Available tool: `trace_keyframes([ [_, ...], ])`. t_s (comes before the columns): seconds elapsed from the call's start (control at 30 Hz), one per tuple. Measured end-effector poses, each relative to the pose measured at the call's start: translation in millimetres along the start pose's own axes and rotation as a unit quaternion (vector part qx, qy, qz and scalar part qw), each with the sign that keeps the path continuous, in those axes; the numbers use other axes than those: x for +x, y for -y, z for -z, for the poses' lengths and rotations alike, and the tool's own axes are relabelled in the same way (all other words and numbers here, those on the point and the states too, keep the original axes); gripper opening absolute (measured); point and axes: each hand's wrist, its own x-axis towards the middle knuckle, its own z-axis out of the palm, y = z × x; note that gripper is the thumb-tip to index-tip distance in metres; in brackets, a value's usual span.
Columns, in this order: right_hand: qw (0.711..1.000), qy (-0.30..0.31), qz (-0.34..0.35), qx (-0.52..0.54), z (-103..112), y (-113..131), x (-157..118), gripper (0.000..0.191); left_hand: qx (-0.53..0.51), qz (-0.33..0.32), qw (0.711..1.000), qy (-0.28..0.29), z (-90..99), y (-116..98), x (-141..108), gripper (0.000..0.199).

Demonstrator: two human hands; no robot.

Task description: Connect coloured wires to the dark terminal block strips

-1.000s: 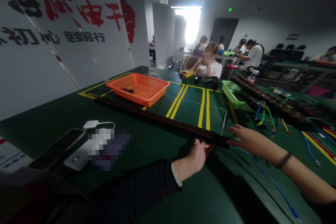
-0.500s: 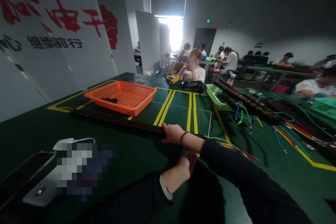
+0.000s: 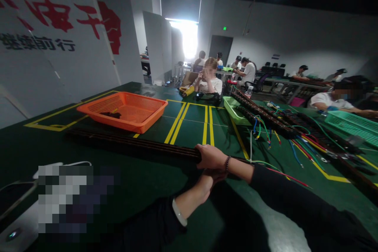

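Observation:
A long dark cable drag chain (image 3: 141, 144) runs from the left across the green table, with thin coloured wires (image 3: 286, 175) coming out beyond its right end. My right hand (image 3: 212, 156) is closed round the chain from above, toward its right end. Just below and nearer to me, my left hand (image 3: 203, 187) reaches in under my right wrist. Its fingers are bent against the chain and partly hidden by the right hand. The chain's right part passes behind my right wrist and sleeve.
An orange basket (image 3: 126, 123) holding a small dark piece stands behind the chain. At the right lie more drag chains (image 3: 262, 114) with loose wires, beside a light green basket (image 3: 236, 115) and a green basket (image 3: 354, 125). A person (image 3: 209, 80) sits across the table.
The view has turned to the right, so the baskets and wall appear farther left. Both hands still hold the drag chain, and the chain has shifted slightly to the right with them.

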Motion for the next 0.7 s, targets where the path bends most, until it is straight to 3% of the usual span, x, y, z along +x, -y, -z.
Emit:
trace_keyframes([
  [0.2,0.993,-0.040,-0.024,0.109,23,-34,-85,0.060,0.030,0.016,0.999,-0.006,2.6,-2,-5,0.013],
  [0.4,0.977,-0.083,-0.128,0.151,47,-58,-183,0.051,0.072,-0.003,0.993,0.095,6.5,-12,-11,0.019],
  [0.6,0.940,-0.131,-0.252,0.190,29,-100,-269,0.048,0.097,0.022,0.992,0.081,5.6,-16,-14,0.013],
  [0.7,0.907,-0.215,-0.307,0.190,24,-123,-300,0.043,0.108,0.022,0.992,0.066,5.9,-15,-13,0.021],
])
